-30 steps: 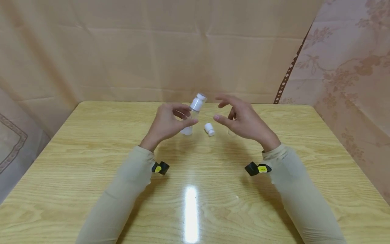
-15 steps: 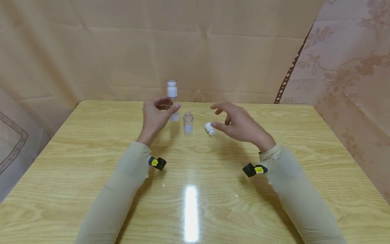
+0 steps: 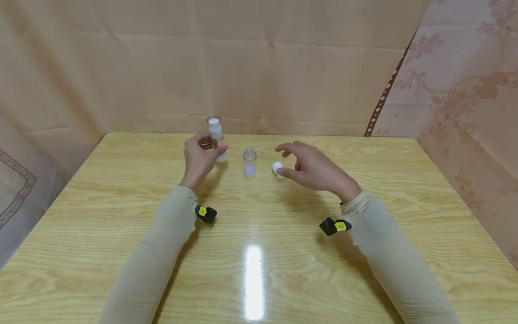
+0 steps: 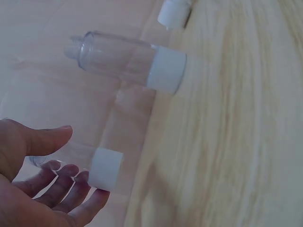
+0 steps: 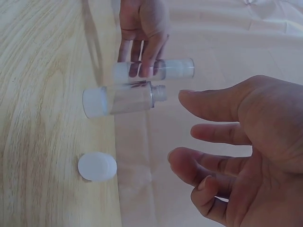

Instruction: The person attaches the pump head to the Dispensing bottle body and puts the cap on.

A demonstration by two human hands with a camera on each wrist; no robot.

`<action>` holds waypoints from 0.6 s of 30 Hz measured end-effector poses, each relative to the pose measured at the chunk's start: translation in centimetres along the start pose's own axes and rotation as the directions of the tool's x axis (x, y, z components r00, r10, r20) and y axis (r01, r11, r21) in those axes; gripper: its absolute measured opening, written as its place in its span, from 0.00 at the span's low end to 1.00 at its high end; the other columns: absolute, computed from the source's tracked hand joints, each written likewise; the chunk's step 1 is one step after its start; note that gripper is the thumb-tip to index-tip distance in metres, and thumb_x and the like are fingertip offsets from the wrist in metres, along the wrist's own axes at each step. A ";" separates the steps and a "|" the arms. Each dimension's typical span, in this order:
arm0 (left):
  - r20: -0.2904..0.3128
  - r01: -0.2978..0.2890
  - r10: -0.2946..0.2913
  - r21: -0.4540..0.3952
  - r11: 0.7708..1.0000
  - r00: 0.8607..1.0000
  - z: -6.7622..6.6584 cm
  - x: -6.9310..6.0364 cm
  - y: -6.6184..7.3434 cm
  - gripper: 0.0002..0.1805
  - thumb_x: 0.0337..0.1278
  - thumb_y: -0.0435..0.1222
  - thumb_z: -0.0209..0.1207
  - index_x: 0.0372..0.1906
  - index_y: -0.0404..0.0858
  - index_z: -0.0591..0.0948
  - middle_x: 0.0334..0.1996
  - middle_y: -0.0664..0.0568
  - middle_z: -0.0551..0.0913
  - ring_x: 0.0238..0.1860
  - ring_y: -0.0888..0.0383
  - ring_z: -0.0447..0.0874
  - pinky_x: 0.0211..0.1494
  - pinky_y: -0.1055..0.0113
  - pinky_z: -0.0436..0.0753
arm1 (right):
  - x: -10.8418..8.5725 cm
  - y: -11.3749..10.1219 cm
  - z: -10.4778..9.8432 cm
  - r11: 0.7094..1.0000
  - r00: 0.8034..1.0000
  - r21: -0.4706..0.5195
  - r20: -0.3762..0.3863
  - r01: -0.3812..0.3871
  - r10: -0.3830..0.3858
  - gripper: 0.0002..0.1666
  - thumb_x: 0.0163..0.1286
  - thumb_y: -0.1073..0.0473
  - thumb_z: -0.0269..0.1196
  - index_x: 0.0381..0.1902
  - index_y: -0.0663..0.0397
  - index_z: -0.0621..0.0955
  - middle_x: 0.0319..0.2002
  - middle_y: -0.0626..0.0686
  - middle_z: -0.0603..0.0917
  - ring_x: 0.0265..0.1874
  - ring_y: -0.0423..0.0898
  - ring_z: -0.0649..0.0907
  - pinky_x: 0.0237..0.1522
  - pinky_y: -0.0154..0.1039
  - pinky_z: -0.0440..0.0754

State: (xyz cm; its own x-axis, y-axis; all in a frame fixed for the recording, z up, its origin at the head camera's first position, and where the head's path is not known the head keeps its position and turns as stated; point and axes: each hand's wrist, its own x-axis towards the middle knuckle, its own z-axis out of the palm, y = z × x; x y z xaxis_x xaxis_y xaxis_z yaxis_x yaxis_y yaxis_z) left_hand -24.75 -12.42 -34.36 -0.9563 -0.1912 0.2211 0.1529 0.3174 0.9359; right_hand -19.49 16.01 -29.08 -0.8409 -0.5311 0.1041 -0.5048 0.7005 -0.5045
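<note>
Bottle [image 3: 216, 134] in L hand [image 3: 198, 158]: clr, wht-based cyl., slightly tilted.

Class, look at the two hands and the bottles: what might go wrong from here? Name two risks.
1. The open-necked bottle stands between the left hand and right hand; either might knock it over.
2. The small white cap lies loose near the right hand; a brush could send it rolling.
</note>
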 end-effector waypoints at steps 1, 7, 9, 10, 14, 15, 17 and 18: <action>0.000 0.005 -0.005 0.006 1.000 1.000 0.0 0.0 -0.1 0.22 0.55 0.30 0.72 0.54 0.27 0.82 0.49 0.36 0.84 0.50 0.46 0.84 0.56 0.57 0.82 | 0.0 0.0 0.0 1.000 1.000 -0.005 0.004 0.000 0.000 0.33 0.71 0.53 0.68 0.70 0.53 0.72 0.56 0.56 0.80 0.29 0.46 0.79 0.34 0.43 0.79; 0.001 0.029 -0.029 0.005 1.000 1.000 -0.1 0.2 -0.8 0.22 0.55 0.29 0.72 0.55 0.29 0.82 0.50 0.38 0.85 0.51 0.46 0.84 0.56 0.57 0.82 | 0.0 0.0 0.2 1.000 1.000 -0.010 0.017 0.005 -0.005 0.34 0.71 0.53 0.68 0.71 0.53 0.72 0.57 0.55 0.79 0.29 0.46 0.79 0.34 0.43 0.79; -0.005 0.036 -0.036 0.003 0.999 0.999 -0.2 0.2 -1.1 0.23 0.55 0.29 0.72 0.56 0.29 0.82 0.51 0.39 0.85 0.51 0.47 0.85 0.56 0.57 0.83 | 0.0 0.1 0.3 1.000 1.000 -0.010 0.020 0.013 -0.013 0.34 0.71 0.53 0.68 0.71 0.53 0.72 0.57 0.56 0.80 0.29 0.46 0.79 0.34 0.43 0.79; -0.010 0.041 -0.041 0.003 0.999 0.999 -0.2 0.2 -1.2 0.23 0.55 0.29 0.72 0.56 0.30 0.82 0.51 0.39 0.85 0.51 0.47 0.85 0.56 0.58 0.82 | 0.0 0.1 0.4 1.000 1.000 -0.010 0.022 0.017 -0.017 0.34 0.71 0.53 0.68 0.71 0.54 0.72 0.57 0.56 0.80 0.29 0.45 0.79 0.34 0.43 0.79; -0.031 0.051 -0.051 0.008 0.999 0.998 -0.3 0.3 -1.5 0.25 0.54 0.28 0.72 0.58 0.29 0.81 0.53 0.37 0.85 0.52 0.46 0.85 0.57 0.58 0.82 | 0.0 0.0 0.5 0.999 0.999 -0.016 0.029 0.030 -0.029 0.33 0.71 0.53 0.68 0.70 0.55 0.73 0.57 0.58 0.80 0.28 0.45 0.79 0.33 0.43 0.79; -0.035 0.054 -0.053 0.010 0.999 0.998 -0.3 0.3 -1.5 0.25 0.54 0.28 0.72 0.58 0.28 0.81 0.53 0.37 0.85 0.52 0.46 0.85 0.57 0.58 0.82 | 0.0 0.0 0.5 0.999 0.999 -0.017 0.031 0.032 -0.031 0.33 0.72 0.53 0.68 0.70 0.55 0.73 0.57 0.59 0.80 0.28 0.45 0.79 0.33 0.43 0.79; -0.039 0.058 -0.057 0.014 0.998 0.998 -0.3 0.3 -1.6 0.25 0.54 0.28 0.72 0.58 0.28 0.81 0.53 0.37 0.84 0.52 0.45 0.85 0.57 0.58 0.82 | 0.0 0.0 0.5 0.999 0.999 -0.021 0.035 0.036 -0.035 0.33 0.72 0.53 0.68 0.70 0.56 0.73 0.57 0.60 0.80 0.28 0.45 0.79 0.34 0.43 0.79; -0.042 0.060 -0.059 0.016 0.998 0.997 -0.4 0.3 -1.6 0.25 0.54 0.28 0.72 0.58 0.28 0.81 0.53 0.37 0.85 0.52 0.45 0.85 0.57 0.58 0.82 | 0.0 0.0 0.5 0.999 0.999 -0.024 0.036 0.037 -0.036 0.33 0.72 0.53 0.68 0.70 0.56 0.73 0.57 0.60 0.80 0.28 0.45 0.79 0.34 0.43 0.79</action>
State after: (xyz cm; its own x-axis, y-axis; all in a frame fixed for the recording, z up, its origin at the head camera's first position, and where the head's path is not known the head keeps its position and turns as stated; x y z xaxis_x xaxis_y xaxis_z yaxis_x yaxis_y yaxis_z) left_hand -25.22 -13.33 -35.70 -0.9525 -0.2482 0.1763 0.0911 0.3201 0.9430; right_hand -19.41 15.74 -29.47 -0.8147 -0.5727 0.0914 -0.5400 0.6916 -0.4798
